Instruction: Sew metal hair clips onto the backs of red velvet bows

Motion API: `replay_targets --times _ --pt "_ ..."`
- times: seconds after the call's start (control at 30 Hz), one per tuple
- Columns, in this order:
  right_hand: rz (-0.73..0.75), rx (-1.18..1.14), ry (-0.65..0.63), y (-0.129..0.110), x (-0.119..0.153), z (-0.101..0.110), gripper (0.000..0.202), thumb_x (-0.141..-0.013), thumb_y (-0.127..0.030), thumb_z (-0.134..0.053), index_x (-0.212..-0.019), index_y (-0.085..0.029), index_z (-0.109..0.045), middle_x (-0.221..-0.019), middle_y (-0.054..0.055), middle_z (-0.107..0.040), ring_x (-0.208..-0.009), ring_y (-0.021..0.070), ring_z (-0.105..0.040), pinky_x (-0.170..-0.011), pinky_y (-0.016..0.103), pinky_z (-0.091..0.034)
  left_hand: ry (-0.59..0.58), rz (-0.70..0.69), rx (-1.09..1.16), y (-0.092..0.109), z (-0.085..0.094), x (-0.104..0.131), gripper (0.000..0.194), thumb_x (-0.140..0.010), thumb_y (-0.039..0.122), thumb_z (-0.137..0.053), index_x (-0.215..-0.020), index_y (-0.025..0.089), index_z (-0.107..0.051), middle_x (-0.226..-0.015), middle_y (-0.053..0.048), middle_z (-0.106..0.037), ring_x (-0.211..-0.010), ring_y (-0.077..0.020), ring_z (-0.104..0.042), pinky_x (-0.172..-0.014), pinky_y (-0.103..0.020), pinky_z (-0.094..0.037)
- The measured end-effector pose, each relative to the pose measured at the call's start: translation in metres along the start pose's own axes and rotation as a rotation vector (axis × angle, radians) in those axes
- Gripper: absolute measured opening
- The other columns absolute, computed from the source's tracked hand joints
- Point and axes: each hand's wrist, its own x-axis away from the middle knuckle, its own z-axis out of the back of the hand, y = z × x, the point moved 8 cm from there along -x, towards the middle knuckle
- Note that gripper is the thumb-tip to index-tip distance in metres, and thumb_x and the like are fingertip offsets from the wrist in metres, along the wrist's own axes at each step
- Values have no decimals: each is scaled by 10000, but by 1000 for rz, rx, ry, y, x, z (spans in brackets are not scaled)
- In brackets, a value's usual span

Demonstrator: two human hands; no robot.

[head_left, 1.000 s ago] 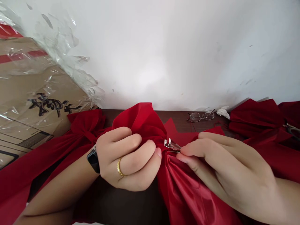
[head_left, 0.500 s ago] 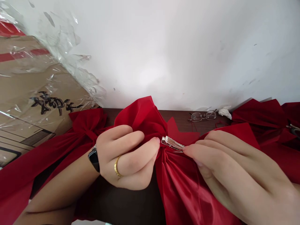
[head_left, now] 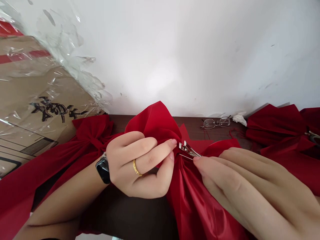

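A large red fabric bow [head_left: 156,116] is in the middle, over the dark table, its shiny tail hanging toward me. A silver metal clip [head_left: 189,148] lies at the bow's knot. My left hand [head_left: 143,163], wearing a gold ring and a dark watch, is closed, with thumb and forefinger pinching the red fabric just left of the clip. My right hand [head_left: 240,180] is closed at the clip's right end. From its fingertips a thin needle [head_left: 185,156] points left, just below the clip. The right thumb is mostly hidden.
Another red bow [head_left: 93,133] lies left, before a plastic-wrapped cardboard box [head_left: 62,80]. Glasses [head_left: 216,123] and crumpled white tissue [head_left: 239,118] sit by the white wall. More red bows [head_left: 277,123] are at right, and red thread [head_left: 236,134] lies on the dark table [head_left: 135,213].
My left hand has shifted slightly right, its fingertips now parted more visibly around the fabric. The clip has tilted and its jaws look wider apart. More of the needle shows at my right fingertips.
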Motion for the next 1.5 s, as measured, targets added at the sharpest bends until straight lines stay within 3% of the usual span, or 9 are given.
replay_targets --times 0.2,0.47,0.6,0.7,0.83,0.97,1.2,1.3,1.5 --pt "-1 -18 -12 3 2 -7 180 -921 -84 -482 -1035 -58 -619 -615 49 -654 -510 164 -525 -482 345 -483 -30 4 21 -13 -1 9 309 -838 135 -611 -1043 362 -655 -937 36 -762 -646 -151 -680 -513 -302 -515" --pt "86 64 18 0 7 -8 177 -861 -79 -579 -1032 -65 -623 -634 65 -638 -558 194 -539 -497 363 -453 -136 -99 -23 1 -1 5 254 -776 91 -680 -928 294 -692 -1042 27 -750 -804 -164 -706 -574 -286 -537" --pt "-66 -4 -20 15 0 -9 117 -862 -53 -543 -914 -139 -603 -717 61 -620 -632 185 -572 -590 341 -490 -81 -119 -37 -5 -2 7 223 -769 102 -692 -916 270 -688 -996 5 -760 -767 -167 -703 -572 -288 -545" --pt "-173 -199 -67 28 -8 -12 122 -883 -90 -493 -851 -178 -571 -960 102 -609 -925 212 -608 -750 314 -525 -36 -94 -5 -15 -5 7 231 -774 95 -677 -892 293 -673 -929 23 -763 -689 -150 -689 -530 -275 -527" --pt "-219 -515 -299 37 -8 -42 125 -901 -115 -508 -847 -208 -571 -1145 75 -569 -1229 174 -502 -896 240 -497 41 -188 -42 -18 -15 10 200 -768 65 -660 -781 263 -640 -866 36 -750 -673 -132 -664 -513 -253 -490" --pt "-260 -568 -291 50 -3 -65 143 -902 -87 -509 -860 -210 -570 -1138 60 -571 -1216 143 -512 -898 215 -475 162 -198 -176 -25 -28 21 213 -738 46 -665 -767 255 -642 -770 27 -688 -716 -140 -617 -609 -280 -489" --pt "-274 -400 -44 76 -2 -66 148 -897 -65 -481 -856 -191 -549 -1181 99 -547 -1210 176 -517 -915 265 -474 296 241 -128 -67 -33 34 180 -675 144 -751 -693 198 -580 -660 13 -566 -612 -127 -527 -599 -288 -426" --pt "-264 -330 13 79 -2 -62 139 -908 -75 -470 -872 -185 -547 -1216 113 -514 -1089 172 -585 -848 279 -504 197 454 220 -77 -44 30 74 -740 126 -695 -752 177 -642 -540 49 -556 -460 -66 -450 -479 -212 -376" --pt "-202 -279 14 68 -2 -60 154 -916 -62 -439 -911 -166 -553 -1287 157 -455 -907 156 -635 -795 344 -548 99 1194 1091 -75 -88 50 168 -789 318 -699 -776 162 -640 -616 37 -499 -449 -36 -353 -404 -178 -262"
